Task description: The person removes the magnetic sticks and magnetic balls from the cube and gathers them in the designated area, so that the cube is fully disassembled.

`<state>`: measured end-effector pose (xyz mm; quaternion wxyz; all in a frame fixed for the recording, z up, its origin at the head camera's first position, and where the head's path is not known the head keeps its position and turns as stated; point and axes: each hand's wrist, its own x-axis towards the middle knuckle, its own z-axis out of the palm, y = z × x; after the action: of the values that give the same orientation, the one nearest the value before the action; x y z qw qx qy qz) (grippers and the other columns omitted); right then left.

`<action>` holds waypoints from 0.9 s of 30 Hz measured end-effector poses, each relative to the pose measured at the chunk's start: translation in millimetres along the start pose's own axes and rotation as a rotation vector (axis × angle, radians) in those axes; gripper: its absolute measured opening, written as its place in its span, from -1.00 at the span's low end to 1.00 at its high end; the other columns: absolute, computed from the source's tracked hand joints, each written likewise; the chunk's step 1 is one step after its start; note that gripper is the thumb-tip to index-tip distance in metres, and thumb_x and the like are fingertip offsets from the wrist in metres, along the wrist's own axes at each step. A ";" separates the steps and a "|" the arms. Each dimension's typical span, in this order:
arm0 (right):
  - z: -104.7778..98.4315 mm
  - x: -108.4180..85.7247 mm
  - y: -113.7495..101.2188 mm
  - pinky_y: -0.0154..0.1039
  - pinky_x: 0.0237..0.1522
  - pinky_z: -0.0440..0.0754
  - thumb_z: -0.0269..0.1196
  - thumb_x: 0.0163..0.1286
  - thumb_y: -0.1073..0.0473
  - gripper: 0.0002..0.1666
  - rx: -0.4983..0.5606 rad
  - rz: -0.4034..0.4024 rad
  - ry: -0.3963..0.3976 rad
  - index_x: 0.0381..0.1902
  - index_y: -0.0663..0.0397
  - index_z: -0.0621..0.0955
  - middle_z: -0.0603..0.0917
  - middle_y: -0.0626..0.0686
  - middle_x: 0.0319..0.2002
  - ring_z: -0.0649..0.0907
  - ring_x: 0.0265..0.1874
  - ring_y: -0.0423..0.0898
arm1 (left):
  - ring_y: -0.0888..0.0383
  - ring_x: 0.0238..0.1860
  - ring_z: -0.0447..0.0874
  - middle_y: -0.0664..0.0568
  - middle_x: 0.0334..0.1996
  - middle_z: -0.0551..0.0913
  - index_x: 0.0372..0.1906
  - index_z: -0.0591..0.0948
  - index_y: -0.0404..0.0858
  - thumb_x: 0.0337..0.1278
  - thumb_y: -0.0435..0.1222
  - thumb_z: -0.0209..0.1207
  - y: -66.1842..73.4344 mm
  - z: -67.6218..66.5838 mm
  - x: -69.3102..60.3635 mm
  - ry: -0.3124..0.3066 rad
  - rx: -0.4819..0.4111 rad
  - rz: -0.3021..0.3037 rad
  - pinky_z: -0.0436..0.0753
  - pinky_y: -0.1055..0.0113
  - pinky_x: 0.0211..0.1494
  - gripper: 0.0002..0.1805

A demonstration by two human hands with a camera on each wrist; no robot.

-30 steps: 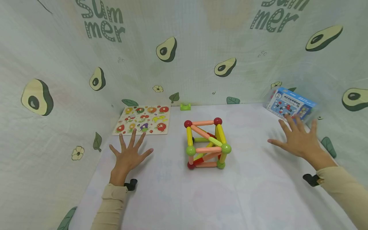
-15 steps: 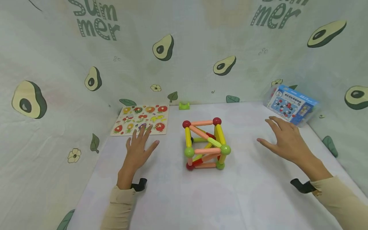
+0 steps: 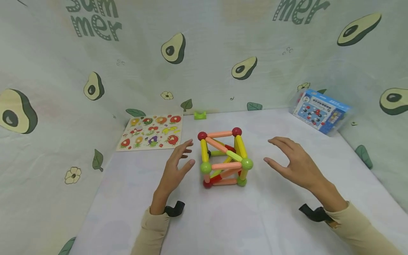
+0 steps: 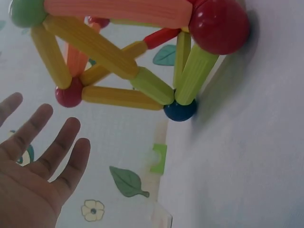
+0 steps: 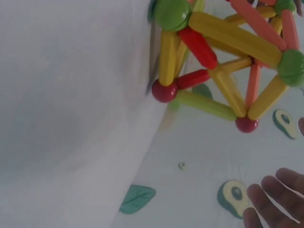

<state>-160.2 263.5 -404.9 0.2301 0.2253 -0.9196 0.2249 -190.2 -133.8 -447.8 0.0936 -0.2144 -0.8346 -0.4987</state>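
Note:
A cube-like frame of magnetic sticks and balls [image 3: 227, 165] stands on the white table, its rods yellow, orange, red and light green, joined by red, green and dark blue balls. Just left of it hovers my left hand [image 3: 173, 171], fingers loosely bent and holding nothing. My right hand [image 3: 296, 164] is to the right, a wider gap away, thumb apart from the fingers and nothing in it. In the left wrist view the left fingers [image 4: 64, 147] are spread near the frame without touching. The right wrist view has the right fingers [image 5: 278, 197] below the frame, apart from it.
A fruit picture board [image 3: 149, 132] lies at the back left. By the back edge sits a small green piece [image 3: 200, 115]. A blue toy box [image 3: 320, 111] in clear plastic stands at the back right. An avocado-print cloth [image 3: 204, 53] hangs behind the table.
Both hands have come inward from the sides toward the stick frame, their spread fingers now loosely bent. The camera view has shifted slightly. The frame stays on the table.

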 end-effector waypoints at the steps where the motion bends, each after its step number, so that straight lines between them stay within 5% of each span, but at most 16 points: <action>1: 1.8 -0.7 -4.0 0.20 0.10 0.55 0.56 0.05 0.07 -0.22 0.016 -0.005 0.006 0.25 0.10 0.56 0.57 0.09 0.20 0.55 0.16 0.11 | 0.14 0.24 0.44 0.20 0.37 0.36 0.52 0.23 0.22 0.39 0.04 0.15 0.9 2.0 -1.8 -0.009 -0.007 0.009 0.48 -0.02 0.28 -0.33; 9: 10.3 -1.6 -25.9 -0.52 0.13 0.45 0.57 0.04 0.18 -0.19 0.176 -0.056 0.008 0.28 0.01 0.54 0.59 -0.05 0.13 0.58 0.04 -0.11 | 0.13 0.18 0.51 0.17 0.32 0.42 0.49 0.32 0.12 0.33 -0.08 0.24 4.9 13.2 -11.4 -0.043 -0.103 0.070 0.49 -0.11 0.26 -0.33; 14: 18.3 -1.6 -33.1 -0.46 0.00 0.53 0.56 0.03 0.22 -0.22 0.275 -0.115 0.028 0.26 0.04 0.56 0.59 -0.06 0.12 0.59 -0.06 -0.16 | 0.14 0.15 0.52 0.17 0.31 0.43 0.44 0.38 0.08 0.23 -0.09 0.33 4.4 20.4 -14.5 -0.048 -0.087 0.099 0.51 -0.12 0.21 -0.31; 21: 32.8 -1.8 -40.9 -0.45 -0.12 0.59 0.25 0.37 -0.28 -0.32 0.321 -0.145 0.024 0.18 0.11 0.61 0.60 -0.04 0.10 0.59 -0.12 -0.15 | 0.19 0.05 0.57 0.19 0.19 0.57 0.36 0.50 0.03 0.11 -0.17 0.44 0.0 28.2 -17.6 -0.041 -0.042 0.176 0.63 0.01 0.10 -0.33; 27: 42.9 -0.4 -47.0 -0.49 -0.21 0.54 0.22 0.36 -0.31 -0.35 0.332 -0.133 0.046 0.08 0.11 0.65 0.60 -0.02 0.02 0.56 -0.23 -0.15 | 0.17 0.00 0.58 0.14 0.15 0.60 0.30 0.56 -0.04 0.11 -0.22 0.44 -0.4 29.6 -18.1 -0.013 -0.040 0.210 0.66 0.12 0.05 -0.39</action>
<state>-149.4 204.0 -424.6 0.2248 0.3153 -0.8474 0.3632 -172.6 -112.9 -469.2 0.1359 -0.3058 -0.7978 -0.5015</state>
